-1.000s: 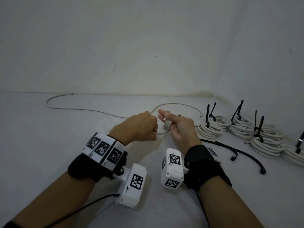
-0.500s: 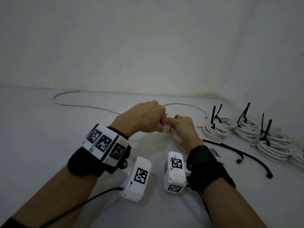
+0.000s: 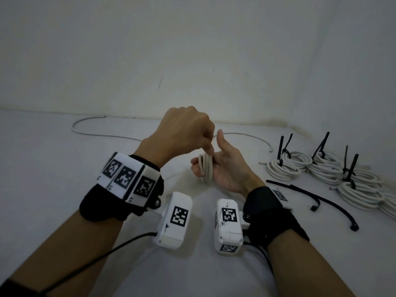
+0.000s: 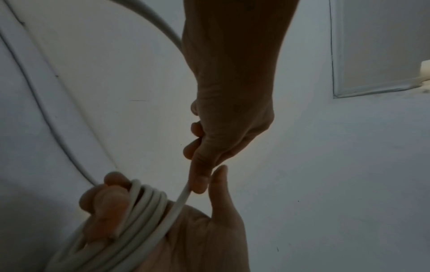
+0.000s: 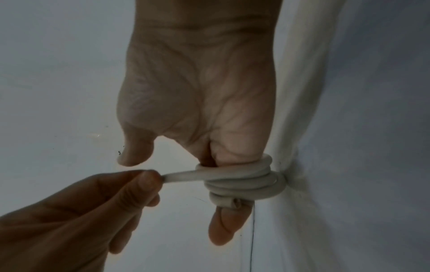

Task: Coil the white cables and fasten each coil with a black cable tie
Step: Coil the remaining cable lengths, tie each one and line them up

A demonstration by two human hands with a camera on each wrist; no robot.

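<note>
A white cable coil (image 3: 205, 168) is wound in several turns around the fingers of my right hand (image 3: 227, 168), whose palm faces up with the thumb lifted clear. Just above it, my left hand (image 3: 211, 150) pinches the free run of the white cable between thumb and forefinger. In the left wrist view the pinched strand (image 4: 184, 195) leads down onto the coil (image 4: 144, 206). The right wrist view shows the turns (image 5: 244, 182) and a cut cable end under them. The loose cable (image 3: 102, 135) trails across the table to the far left.
Several finished white coils (image 3: 285, 166), each with an upright black tie, lie at the right by the wall corner. Two loose black cable ties (image 3: 300, 189) (image 3: 334, 209) lie beside my right wrist. White walls close the back and right.
My left hand has risen from against the right hand and drawn the cable up over the right fingers. The right thumb has lifted off the coil.
</note>
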